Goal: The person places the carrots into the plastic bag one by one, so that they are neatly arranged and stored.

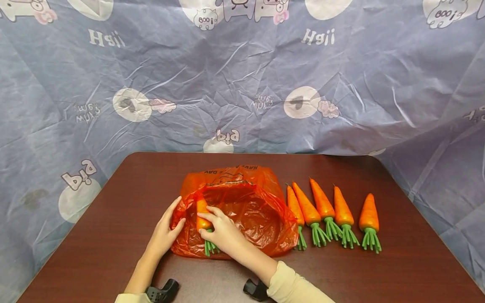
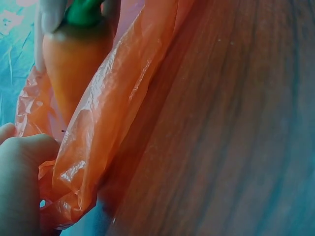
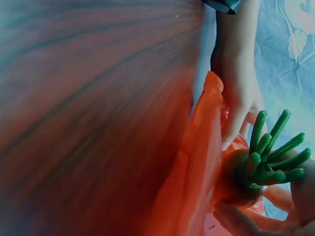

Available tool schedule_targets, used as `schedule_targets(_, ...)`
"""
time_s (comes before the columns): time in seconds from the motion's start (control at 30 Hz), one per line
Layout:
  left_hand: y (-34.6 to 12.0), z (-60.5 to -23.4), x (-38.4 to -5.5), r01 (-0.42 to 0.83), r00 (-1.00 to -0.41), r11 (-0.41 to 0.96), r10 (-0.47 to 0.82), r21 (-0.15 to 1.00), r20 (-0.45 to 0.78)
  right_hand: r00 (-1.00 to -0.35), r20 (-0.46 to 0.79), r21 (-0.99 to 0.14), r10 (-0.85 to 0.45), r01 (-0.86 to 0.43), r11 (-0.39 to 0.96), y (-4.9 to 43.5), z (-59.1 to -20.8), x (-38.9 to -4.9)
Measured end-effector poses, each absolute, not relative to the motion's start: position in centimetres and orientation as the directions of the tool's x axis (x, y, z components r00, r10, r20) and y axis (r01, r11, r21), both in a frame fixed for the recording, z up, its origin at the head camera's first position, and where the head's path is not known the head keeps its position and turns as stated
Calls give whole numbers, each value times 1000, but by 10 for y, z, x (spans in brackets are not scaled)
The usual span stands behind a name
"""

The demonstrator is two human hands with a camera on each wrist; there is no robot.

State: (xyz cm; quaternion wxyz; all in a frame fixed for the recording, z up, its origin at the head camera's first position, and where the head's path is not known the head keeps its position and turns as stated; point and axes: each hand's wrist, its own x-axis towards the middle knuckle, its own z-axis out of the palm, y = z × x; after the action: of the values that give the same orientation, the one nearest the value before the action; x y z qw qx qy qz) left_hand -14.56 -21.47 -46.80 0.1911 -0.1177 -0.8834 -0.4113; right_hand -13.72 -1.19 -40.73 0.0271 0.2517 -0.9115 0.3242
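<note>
A red plastic bag [image 1: 261,229] lies on the table with its mouth spread open toward me. My left hand [image 1: 163,233] holds the bag's left rim between thumb and fingers; the thumb [image 2: 29,147] shows against the crumpled film in the left wrist view. With my right hand [image 1: 223,231] I grip an artificial carrot [image 1: 202,214] by its thick end, inside the bag's mouth on the left. Its tip points away from me, and its green stalks [image 3: 270,152] stick out toward me. The fingers are partly hidden behind the carrot in the right wrist view.
To the right of the bag several more artificial carrots [image 1: 322,202] lie in a row, tips pointing away; the leftmost touches or nearly touches the bag. One carrot [image 1: 369,219] lies slightly apart at the right end. A printed cloth [image 1: 242,84] hangs behind the brown table [image 1: 409,252].
</note>
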Motion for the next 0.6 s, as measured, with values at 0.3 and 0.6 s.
schedule_targets(0.3,-215,-467,-146,369,-897,640,56,674,438,-877,249,-584,-411,-474,658,-29,-416,-148)
schedule_targets(0.6,-215,-468,-146,371,-894,651,56,663,446,-884,276,-612,-378,-465,640,-41,-427,-157)
